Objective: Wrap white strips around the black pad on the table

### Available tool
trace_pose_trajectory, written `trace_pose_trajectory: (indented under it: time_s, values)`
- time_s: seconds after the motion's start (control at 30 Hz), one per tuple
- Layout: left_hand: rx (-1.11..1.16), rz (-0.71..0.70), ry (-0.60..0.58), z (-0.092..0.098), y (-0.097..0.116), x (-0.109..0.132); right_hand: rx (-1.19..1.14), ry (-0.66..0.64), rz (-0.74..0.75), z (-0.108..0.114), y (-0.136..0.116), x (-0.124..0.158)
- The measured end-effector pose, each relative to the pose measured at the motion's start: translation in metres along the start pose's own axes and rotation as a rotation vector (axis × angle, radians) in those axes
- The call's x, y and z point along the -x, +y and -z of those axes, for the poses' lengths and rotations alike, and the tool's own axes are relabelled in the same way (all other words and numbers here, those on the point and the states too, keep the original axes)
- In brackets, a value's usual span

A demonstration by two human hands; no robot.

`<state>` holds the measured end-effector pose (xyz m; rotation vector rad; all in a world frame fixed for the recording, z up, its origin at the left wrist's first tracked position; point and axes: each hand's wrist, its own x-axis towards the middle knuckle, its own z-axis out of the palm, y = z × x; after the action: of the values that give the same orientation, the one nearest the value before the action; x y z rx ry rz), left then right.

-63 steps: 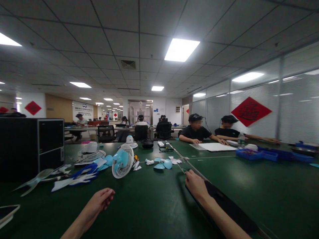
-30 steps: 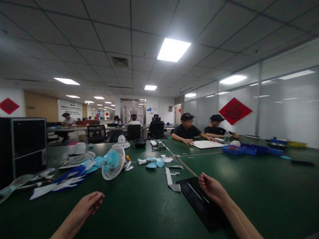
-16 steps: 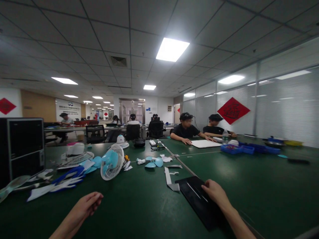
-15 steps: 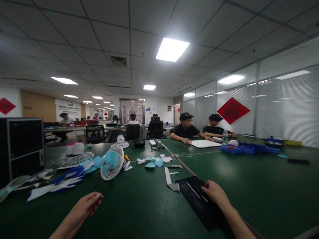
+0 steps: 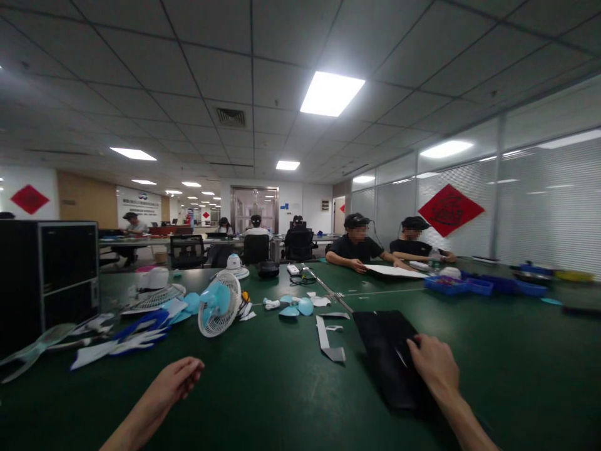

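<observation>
My right hand [image 5: 434, 368] rests palm down on a flat black sheet [image 5: 387, 344] that lies on the green table [image 5: 282, 388]; its fingers lie on the sheet's near right part. My left hand [image 5: 176, 382] lies on the bare tabletop at the lower left, fingers loosely curled and holding nothing. A grey strip [image 5: 328, 343] lies just left of the black sheet.
A small blue and white fan [image 5: 218, 304], loose fan grilles [image 5: 154, 297], blades [image 5: 298, 307] and white gloves [image 5: 126, 341] are scattered across the left half. A black computer case [image 5: 47, 275] stands far left. Two people [image 5: 359, 247] sit at the far right beside blue trays [image 5: 457, 286].
The black sheet has turned and slid under my right hand, which now lies flatter on it and further right. My left hand has barely moved. The view has shifted a little.
</observation>
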<state>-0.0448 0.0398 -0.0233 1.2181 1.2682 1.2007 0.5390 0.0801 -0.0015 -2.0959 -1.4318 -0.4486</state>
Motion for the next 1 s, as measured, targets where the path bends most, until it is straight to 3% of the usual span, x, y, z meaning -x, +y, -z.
trace_pose_trajectory:
  time_s: [0.1, 0.27, 0.47, 0.6, 0.77, 1.0]
  values:
    - [-0.003, -0.027, 0.019, -0.005, 0.003, 0.002, -0.210, 0.032, 0.000, -0.004, -0.006, -0.003]
    - [-0.039, -0.062, 0.018, -0.010, 0.010, 0.007, -0.587, -0.212, 0.288, -0.005, -0.064, 0.020]
    - [-0.198, -0.083, 0.024, -0.013, 0.009, 0.007, -0.577, -0.453, 0.676, 0.008, -0.162, 0.073]
    - [-0.413, -0.129, 0.006, -0.017, 0.006, 0.005, -0.564, -0.562, 0.856, 0.011, -0.210, 0.096]
    - [-0.616, -0.233, -0.052, -0.027, 0.002, 0.010, -0.580, -0.581, 0.999, -0.010, -0.250, 0.110]
    - [-0.770, -0.318, -0.099, -0.040, -0.013, 0.009, -0.579, -0.577, 1.021, -0.029, -0.279, 0.119]
